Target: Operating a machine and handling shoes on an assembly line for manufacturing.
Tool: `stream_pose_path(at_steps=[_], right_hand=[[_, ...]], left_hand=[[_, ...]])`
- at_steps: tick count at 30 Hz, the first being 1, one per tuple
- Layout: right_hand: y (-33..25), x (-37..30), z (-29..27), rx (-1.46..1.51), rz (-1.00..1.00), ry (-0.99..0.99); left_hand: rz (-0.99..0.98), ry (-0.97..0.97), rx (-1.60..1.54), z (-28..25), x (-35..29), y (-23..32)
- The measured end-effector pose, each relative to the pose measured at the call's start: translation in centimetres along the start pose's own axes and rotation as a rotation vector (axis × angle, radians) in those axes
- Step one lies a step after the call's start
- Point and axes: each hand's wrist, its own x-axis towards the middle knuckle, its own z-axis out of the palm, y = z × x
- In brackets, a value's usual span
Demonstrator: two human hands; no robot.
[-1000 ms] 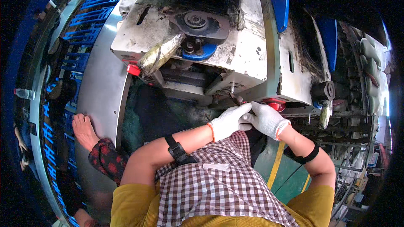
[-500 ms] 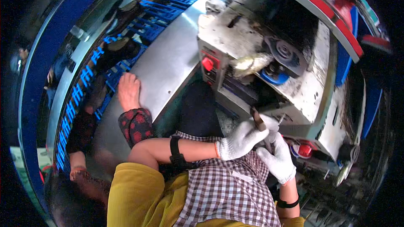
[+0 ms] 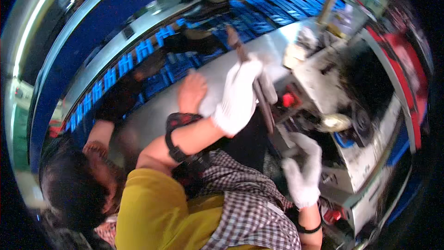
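My left hand (image 3: 240, 95), in a white knit glove, is raised over the metal table's edge. It is closed round a long, narrow brown piece (image 3: 241, 52) whose end sticks up past the fingers. A second dark strip (image 3: 265, 106) hangs below that hand; blur hides whether the two are joined. Lower right, my right hand (image 3: 303, 171), also white-gloved, has its thumb and fingers curved about a grey flat piece (image 3: 280, 142). What kind of pieces these are cannot be made out.
A co-worker's bare hand (image 3: 193, 90) rests on the metal table (image 3: 162, 115), close to my left forearm. Beyond runs a conveyor (image 3: 273, 11) with blue slats. A worn white machine (image 3: 323, 81) with a red knob (image 3: 289, 99) stands at the right. Another person's head (image 3: 74, 183) is at lower left.
My hands were together by the machine's front; now the left has moved up and left toward the table with the brown piece, away from the right. The view has swung leftward.
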Motion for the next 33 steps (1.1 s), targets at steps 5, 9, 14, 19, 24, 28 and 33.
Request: stream_pose_path(at_steps=[5, 9, 14, 19, 24, 28, 33], right_hand=[[2.3, -1.7, -1.2, 0.048, 0.142, 0.145], [4.7, -3.2, -2.9, 0.025, 0.221, 0.147], [7.5, -4.7, -4.2, -0.028, 0.292, 0.194], [9.3, -5.2, -4.6, -0.011, 0.338, 0.185], [10.1, -5.3, -4.5, 0.016, 0.327, 0.183], [10.7, -5.6, -4.7, 0.046, 0.423, 0.196], [11.8, -6.1, -4.9, 0.008, 0.443, 0.174]], left_hand=[[0.06, 0.371, -0.022, -5.7, 5.2, 4.1], [0.18, 0.609, 0.115, -11.8, 6.3, 6.4], [0.374, 1.049, 0.278, -21.3, 4.1, 10.5], [0.562, 1.515, 0.158, -28.5, 0.5, 15.1], [0.497, 1.722, 0.263, -33.2, -4.0, 18.6], [0.449, 1.832, 0.405, -35.9, -8.3, 20.3], [0.27, 1.959, 0.683, -38.2, -14.3, 22.4]])
